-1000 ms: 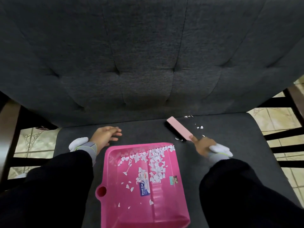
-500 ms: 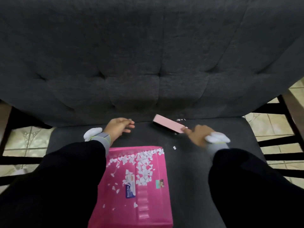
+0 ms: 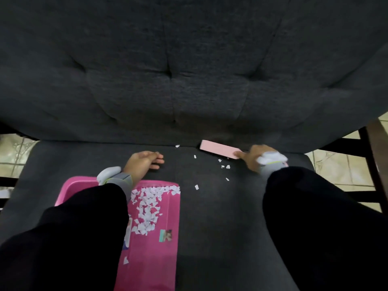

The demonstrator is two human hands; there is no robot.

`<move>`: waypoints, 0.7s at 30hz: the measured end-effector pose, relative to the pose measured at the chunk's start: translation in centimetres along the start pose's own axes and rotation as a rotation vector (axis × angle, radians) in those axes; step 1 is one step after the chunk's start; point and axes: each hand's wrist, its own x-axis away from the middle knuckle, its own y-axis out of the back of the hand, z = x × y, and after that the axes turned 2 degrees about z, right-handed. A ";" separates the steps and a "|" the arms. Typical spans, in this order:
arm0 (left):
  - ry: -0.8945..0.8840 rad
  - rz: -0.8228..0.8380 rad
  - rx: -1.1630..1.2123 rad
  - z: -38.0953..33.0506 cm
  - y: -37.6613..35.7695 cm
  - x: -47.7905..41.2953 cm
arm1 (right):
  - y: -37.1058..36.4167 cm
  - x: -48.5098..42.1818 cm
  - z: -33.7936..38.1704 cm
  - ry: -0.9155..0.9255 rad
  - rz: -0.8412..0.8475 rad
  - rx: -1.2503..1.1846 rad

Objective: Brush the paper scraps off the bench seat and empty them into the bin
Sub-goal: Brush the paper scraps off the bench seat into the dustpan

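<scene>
A bright pink dustpan (image 3: 159, 244) lies on the dark grey bench seat (image 3: 220, 227), holding a heap of white paper scraps (image 3: 149, 204); my left sleeve covers its left part. Several loose scraps (image 3: 223, 166) lie on the seat between my hands, one more (image 3: 177, 146) at the backrest crease. My right hand (image 3: 253, 156) grips the handle of a pale pink brush (image 3: 219, 149), whose head sits against the base of the backrest. My left hand (image 3: 143, 163) rests flat on the seat beyond the dustpan, fingers straight, holding nothing.
The tufted dark backrest (image 3: 189, 70) rises right behind the brush. Dark wooden frame bars (image 3: 373, 156) and tiled floor (image 3: 344, 171) show past the seat's right edge; more tile shows at the left edge (image 3: 12, 152). No bin is in view.
My right hand has drawn the brush back to the backrest crease and further right. More loose scraps now lie in front of it. My left hand stays flat on the seat.
</scene>
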 end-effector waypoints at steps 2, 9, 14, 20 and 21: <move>-0.023 -0.012 0.031 -0.3 -0.2 0.2 | -0.6 0.1 -3.0 -0.092 0.010 -0.045; -0.040 -0.028 0.084 -0.6 -0.1 1.2 | -2.1 0.9 -9.1 -0.253 0.179 -0.126; -0.062 -0.042 0.090 -0.7 1.0 1.9 | -1.2 4.7 -11.7 -0.230 0.250 -0.321; -0.114 -0.090 0.040 -0.8 3.5 2.4 | -2.5 5.1 -12.0 -0.349 0.123 -0.457; -0.118 -0.097 0.037 -0.7 4.0 2.5 | -3.0 5.4 -11.3 -0.369 0.121 -0.424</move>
